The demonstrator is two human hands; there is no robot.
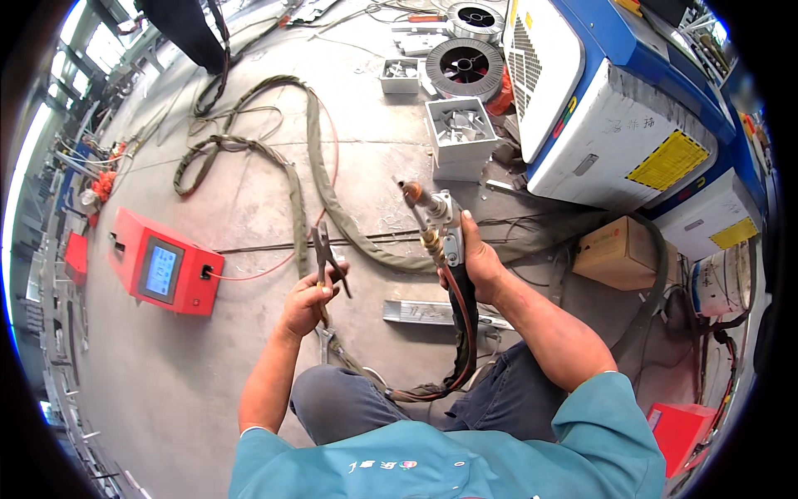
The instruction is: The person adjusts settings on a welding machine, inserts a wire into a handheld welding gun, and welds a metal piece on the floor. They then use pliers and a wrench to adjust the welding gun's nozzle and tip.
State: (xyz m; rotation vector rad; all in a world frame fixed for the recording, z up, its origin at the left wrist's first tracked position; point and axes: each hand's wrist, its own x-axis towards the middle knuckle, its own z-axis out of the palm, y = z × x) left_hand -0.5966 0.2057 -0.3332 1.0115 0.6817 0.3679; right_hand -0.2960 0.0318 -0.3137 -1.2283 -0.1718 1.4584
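My left hand (303,309) is closed around the handles of a pair of pliers (322,247), jaws pointing away from me and one handle splayed to the right. In my right hand (484,264) is a welding torch (450,226), gripped by its metal body with the thumb along its right side. Its copper-coloured nozzle (413,195) tilts up to the far left, and a thin tube runs beside it. From the torch's rear a dark cable with a reddish hose (467,333) curves down between my knees. The pliers and torch are apart. A wrench (325,343) shows near my left knee.
To the left stands a red box with a screen (162,270). A sleeved hose (320,179) loops across the floor. Ahead are wire spools (465,68) and a tray of metal parts (462,137). White-blue machine (619,137), cardboard box (615,254) and bucket (721,283) line the right.
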